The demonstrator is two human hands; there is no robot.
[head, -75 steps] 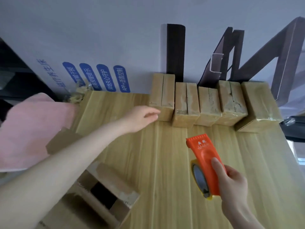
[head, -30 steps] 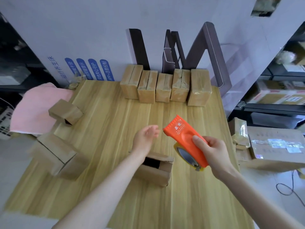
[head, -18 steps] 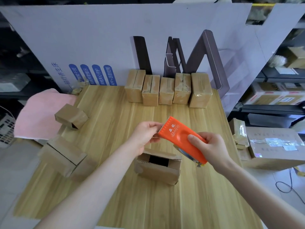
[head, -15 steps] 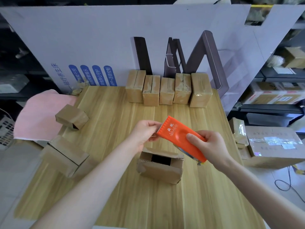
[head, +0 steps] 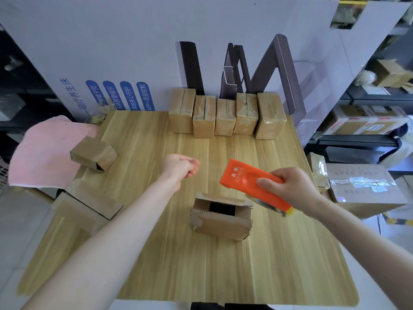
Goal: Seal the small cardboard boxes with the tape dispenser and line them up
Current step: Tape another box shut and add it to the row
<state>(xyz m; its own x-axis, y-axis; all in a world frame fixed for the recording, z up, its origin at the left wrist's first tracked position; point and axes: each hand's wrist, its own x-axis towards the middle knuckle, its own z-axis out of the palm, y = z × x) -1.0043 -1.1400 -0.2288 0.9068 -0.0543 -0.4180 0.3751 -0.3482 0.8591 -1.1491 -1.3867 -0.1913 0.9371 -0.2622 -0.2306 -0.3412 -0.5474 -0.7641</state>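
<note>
Pink cloth [head: 44, 151]: cut off at the left edge.
Blurred box [head: 87, 209]: hard to read, near left.
Left hand [head: 178, 167]: fingers curled; I couldn't tell whether it pinched clear tape.
Open box [head: 221, 217]: sat mid-table, interior dark.
Sealed boxes [head: 225, 115]: lined up at the back.
Tape dispenser [head: 245, 182]: orange, roll half-hidden.
Right hand [head: 290, 186]: gripped the dispenser above the open box.

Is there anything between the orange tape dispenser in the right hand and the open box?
Nothing visible. The tape dispenser, held by the right hand, is close to the right end of the open box; the left hand is away to the left.
</note>
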